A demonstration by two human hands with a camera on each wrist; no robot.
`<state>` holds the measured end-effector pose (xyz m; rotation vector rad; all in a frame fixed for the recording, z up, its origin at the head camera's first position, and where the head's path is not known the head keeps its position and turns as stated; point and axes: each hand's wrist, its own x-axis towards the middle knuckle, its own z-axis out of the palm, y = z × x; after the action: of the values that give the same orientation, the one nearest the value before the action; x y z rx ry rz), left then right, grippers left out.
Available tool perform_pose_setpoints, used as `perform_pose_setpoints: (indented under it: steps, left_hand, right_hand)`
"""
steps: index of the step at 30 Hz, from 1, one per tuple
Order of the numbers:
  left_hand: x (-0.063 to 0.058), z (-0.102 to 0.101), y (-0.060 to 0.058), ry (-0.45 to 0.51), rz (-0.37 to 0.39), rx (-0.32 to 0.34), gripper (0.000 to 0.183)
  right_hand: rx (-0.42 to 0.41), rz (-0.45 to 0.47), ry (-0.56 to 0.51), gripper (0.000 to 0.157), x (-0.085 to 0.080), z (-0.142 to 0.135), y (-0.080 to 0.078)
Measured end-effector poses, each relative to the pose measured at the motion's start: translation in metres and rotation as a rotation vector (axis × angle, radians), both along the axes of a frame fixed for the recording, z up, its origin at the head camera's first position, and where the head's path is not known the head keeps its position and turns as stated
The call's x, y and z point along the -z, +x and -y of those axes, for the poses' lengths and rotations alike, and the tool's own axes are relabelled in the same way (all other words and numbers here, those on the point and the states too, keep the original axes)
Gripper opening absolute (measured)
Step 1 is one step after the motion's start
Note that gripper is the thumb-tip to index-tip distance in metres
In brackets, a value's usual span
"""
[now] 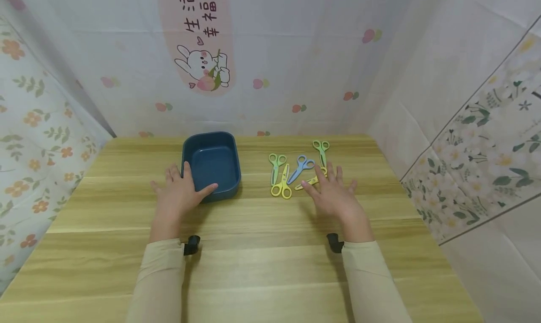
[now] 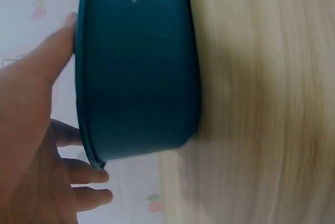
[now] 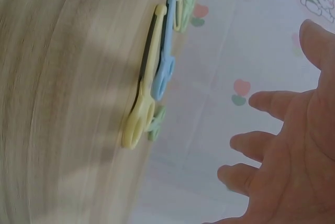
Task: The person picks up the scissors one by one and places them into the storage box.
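A wood-grain desk (image 1: 262,266) fills the lower view, with a printed white cloth (image 1: 270,55) behind it and flowered hangings at left (image 1: 34,140) and right (image 1: 473,149). The dark blue box (image 1: 214,165) stands on the desk's far half, left of centre; green (image 1: 276,165), yellow (image 1: 285,176) and blue scissors (image 1: 298,170), with another green pair (image 1: 322,154) and another yellow pair (image 1: 310,180), lie to its right. The left hand (image 1: 177,194) spreads wide at the box's near-left corner, covering part of the rim; I cannot tell how firmly it touches. The right hand (image 1: 336,198), also spread wide and holding nothing, partly hides the further yellow pair's handles. The cloth's lettering is cut off above, the sleeves below. The left wrist view crops the box and hides its inside.
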<state>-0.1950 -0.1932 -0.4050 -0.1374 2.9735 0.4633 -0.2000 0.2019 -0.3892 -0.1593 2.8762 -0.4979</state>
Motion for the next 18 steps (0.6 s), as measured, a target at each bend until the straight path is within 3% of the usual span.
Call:
perform_pose_setpoints:
  steps: [8, 18]
  left_hand:
    - [0.004, 0.01, -0.002, 0.048, 0.091, 0.008, 0.135]
    - [0.006, 0.007, -0.004, 0.158, 0.179, 0.019, 0.143]
  right_hand:
    - [0.003, 0.011, 0.019, 0.087, 0.001, -0.007, 0.0]
    - [-0.003, 0.028, 0.058, 0.089, 0.003, -0.019, -0.003]
